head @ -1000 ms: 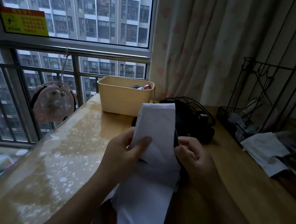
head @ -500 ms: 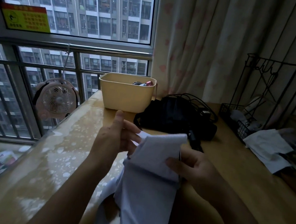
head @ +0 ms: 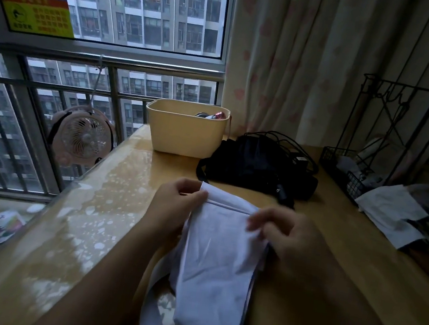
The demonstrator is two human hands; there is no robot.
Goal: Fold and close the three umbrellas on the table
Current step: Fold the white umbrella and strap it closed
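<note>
Tabletop (head: 328,286), wooden, runs along a barred window (head: 113,12); its left strip is glossy and reflects light. Curtain (head: 302,65), pale with faint pink marks, hangs behind the far right corner. Pale umbrella (head: 215,271), white-lilac canopy slack and creased, lies lengthwise on the near middle of the tabletop, with its top edge folded into a straight seam between both hands. Wire rack (head: 402,132), black, stands at far right with white papers (head: 390,210) lying just in front of it. Black umbrella bundle (head: 251,164), strap trailing at its left, sits on the tabletop beyond the pale one and apart from it; cannot tell whether it is one umbrella or more. Beige bin (head: 184,136) stands just left of that bundle, with small items showing above its rim. Small fan (head: 83,137) hangs on the railing outside the tabletop's left edge. Left grip (head: 175,206) pinches the seam's left corner between thumb and fingers. Right grip (head: 287,240), slightly blurred, has its fingers curled on the fabric's right edge.
</note>
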